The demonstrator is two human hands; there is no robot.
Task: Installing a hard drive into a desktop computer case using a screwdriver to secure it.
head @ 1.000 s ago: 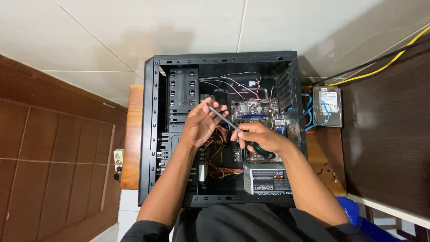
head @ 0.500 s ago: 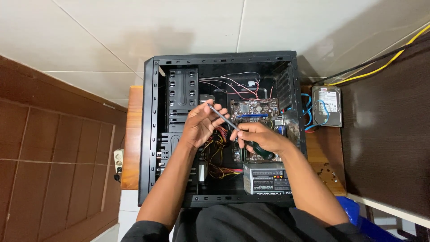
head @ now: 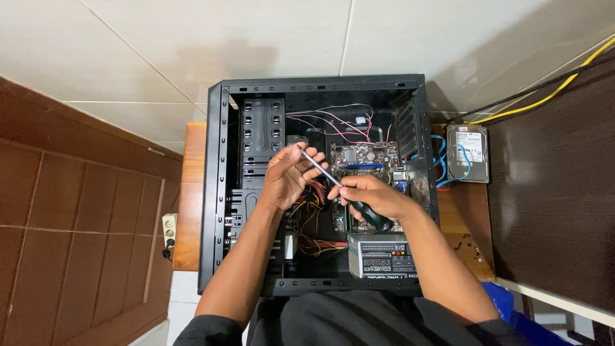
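Steel shaft and dark green handle make up the screwdriver [head: 339, 186], held above the middle of the open computer case [head: 218, 192]. The right hand [head: 371, 197] is clenched around the handle, while the left hand [head: 288, 176] pinches the shaft near its tip, fingers closed on the metal; whether a screw sits at the tip cannot be made out.

Directly under both grips lie red, yellow and black wires [head: 311, 218], and just beyond the right grip the green motherboard [head: 365, 157] is already seated in the case. Below the right grip, toward the person, the grey power supply [head: 381, 255] is also in place. To the left of the left grip, the black drive bays [head: 259, 134] stand unfilled.

Judging by this, the main parts look mounted, yet the side panel is off and the cabling is loose. Well to the right of the right grip, outside the case, a hard drive [head: 467, 154] rests on the wooden surface [head: 192, 192] with blue cables attached.
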